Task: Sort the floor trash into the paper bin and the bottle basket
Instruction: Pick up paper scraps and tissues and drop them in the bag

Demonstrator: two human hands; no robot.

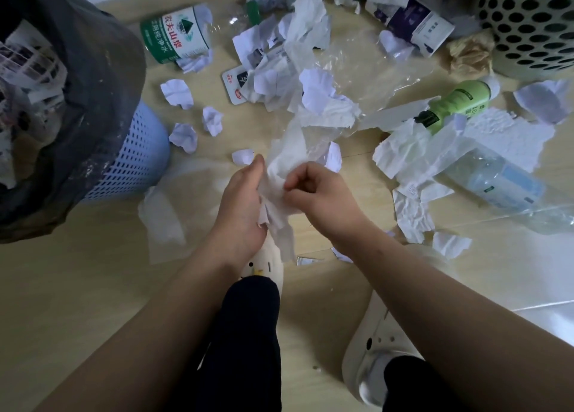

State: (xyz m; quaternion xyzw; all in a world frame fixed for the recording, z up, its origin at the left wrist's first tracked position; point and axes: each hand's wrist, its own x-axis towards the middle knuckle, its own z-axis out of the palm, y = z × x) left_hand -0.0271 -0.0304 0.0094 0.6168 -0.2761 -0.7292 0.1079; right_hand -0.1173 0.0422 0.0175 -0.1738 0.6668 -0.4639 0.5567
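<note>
Item: crumpled tissue (275, 175), right of paper bin (136, 156). Left hand (242, 206) curls round it, right hand (320, 194) pinches it; 2 grips, likely bundling for binning.

The green-and-white bottle label (175, 37) reads 农夫山泉 and 纯净水.

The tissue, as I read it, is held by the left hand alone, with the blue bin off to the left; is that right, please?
Not quite: in the head view both hands hold it, the left hand gripping the tissue and the right hand pinching it. The blue bin is indeed to the left.
</note>
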